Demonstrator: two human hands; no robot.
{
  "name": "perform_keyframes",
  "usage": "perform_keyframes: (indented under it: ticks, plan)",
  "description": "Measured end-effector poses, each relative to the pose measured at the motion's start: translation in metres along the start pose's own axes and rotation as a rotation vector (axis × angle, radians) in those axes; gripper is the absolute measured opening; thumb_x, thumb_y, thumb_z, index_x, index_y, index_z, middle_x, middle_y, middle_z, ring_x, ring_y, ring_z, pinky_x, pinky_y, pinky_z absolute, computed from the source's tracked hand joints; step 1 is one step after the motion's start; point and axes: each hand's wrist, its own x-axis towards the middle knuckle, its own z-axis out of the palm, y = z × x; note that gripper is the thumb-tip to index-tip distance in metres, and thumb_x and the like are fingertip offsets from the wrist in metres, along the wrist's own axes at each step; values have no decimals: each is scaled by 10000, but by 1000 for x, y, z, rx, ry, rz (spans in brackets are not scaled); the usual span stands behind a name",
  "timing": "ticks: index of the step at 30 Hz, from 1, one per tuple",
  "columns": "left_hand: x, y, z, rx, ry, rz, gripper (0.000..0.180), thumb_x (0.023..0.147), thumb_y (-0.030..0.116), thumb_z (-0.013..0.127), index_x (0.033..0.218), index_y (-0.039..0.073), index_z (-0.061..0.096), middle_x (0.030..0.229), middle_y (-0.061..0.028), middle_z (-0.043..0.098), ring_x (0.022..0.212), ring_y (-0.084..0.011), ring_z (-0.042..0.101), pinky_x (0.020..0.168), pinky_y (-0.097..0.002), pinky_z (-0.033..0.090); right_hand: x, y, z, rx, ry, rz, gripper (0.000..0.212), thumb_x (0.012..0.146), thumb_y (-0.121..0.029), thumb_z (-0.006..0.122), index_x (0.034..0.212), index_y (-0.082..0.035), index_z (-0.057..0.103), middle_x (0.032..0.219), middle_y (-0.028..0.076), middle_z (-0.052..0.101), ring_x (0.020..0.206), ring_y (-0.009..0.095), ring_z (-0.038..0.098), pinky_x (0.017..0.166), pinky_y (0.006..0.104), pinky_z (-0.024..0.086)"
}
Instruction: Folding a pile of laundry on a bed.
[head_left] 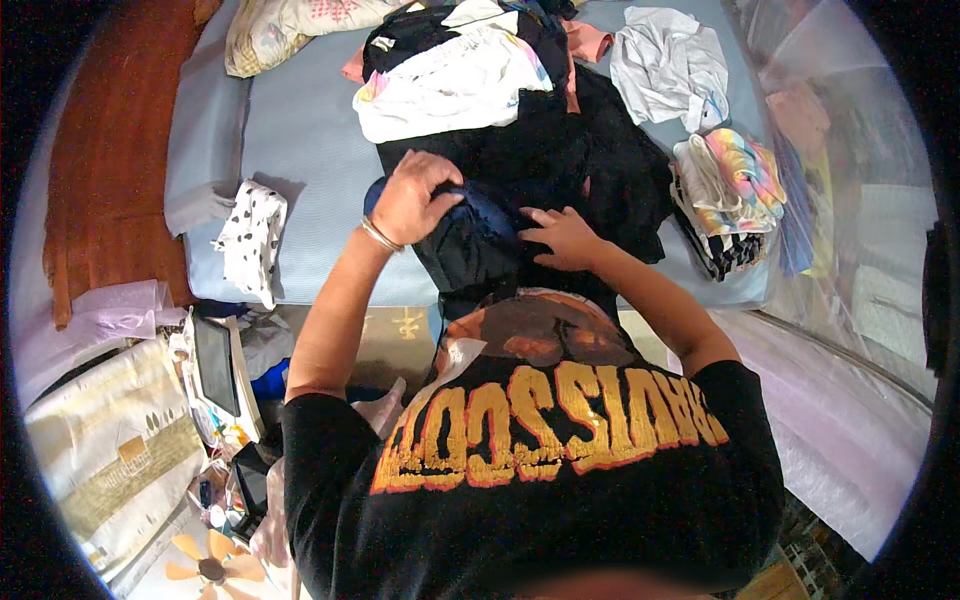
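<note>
Left grip (415, 195): can't tell; right grip (558, 238): apart, at black clothes (540, 150); white garment (450, 90) atop.

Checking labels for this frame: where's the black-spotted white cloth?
Head view, left side: the black-spotted white cloth lies by the near-left corner of the blue mattress, left of the left hand.

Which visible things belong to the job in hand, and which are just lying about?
Likely the job:
dark blue garment between left hand and right hand
black clothing
folded clothes stack, right

Apparently lying about:
patterned pillow
orange-bladed fan
reddish-brown cloth, far left
</note>
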Motion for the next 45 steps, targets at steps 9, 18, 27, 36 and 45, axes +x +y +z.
perform_keyframes:
  ticks: [9, 18, 27, 36, 45]
  plan:
    - [39, -13, -99, 492, -78, 56, 236, 670, 259, 663, 798, 70, 606, 810, -87, 593, 820, -261, 550, 848, -430, 352, 2, 65, -153, -102, 396, -7, 239, 624, -263, 640, 717, -59, 557, 769, 94, 534, 734, 292, 541, 619, 384, 423]
    - [85, -6, -166, 235, 158, -100, 356, 753, 354, 626, 825, 5, 610, 725, -85, 602, 677, -145, 536, 639, -265, 416, -4, 36, -310, -49, 386, 8, 182, 694, -145, 633, 774, 8, 577, 727, 121, 551, 703, 219, 538, 644, 328, 414]
    - [107, 25, -126, 453, 152, 160, 379, 757, 412, 585, 714, 36, 606, 695, -130, 595, 645, -277, 577, 567, -354, 444, -2, 38, -275, -223, 467, -52, 302, 671, -227, 661, 694, -6, 458, 724, 101, 458, 706, 290, 480, 623, 332, 393]
    - [22, -39, 67, 648, -672, -303, 272, 599, 273, 626, 696, 20, 648, 752, -188, 604, 712, -336, 587, 674, -408, 474, -21, 25, -93, -11, 287, 34, 386, 669, -455, 599, 670, -74, 534, 741, 82, 522, 648, 299, 553, 557, 405, 439]
    - [1, -38, 133, 253, -437, -542, 266, 600, 155, 657, 824, 22, 603, 804, -167, 607, 796, -303, 589, 732, -378, 457, -6, -23, 4, 467, 199, 304, 149, 736, -140, 544, 825, -44, 614, 864, 139, 590, 818, 327, 559, 729, 391, 445]
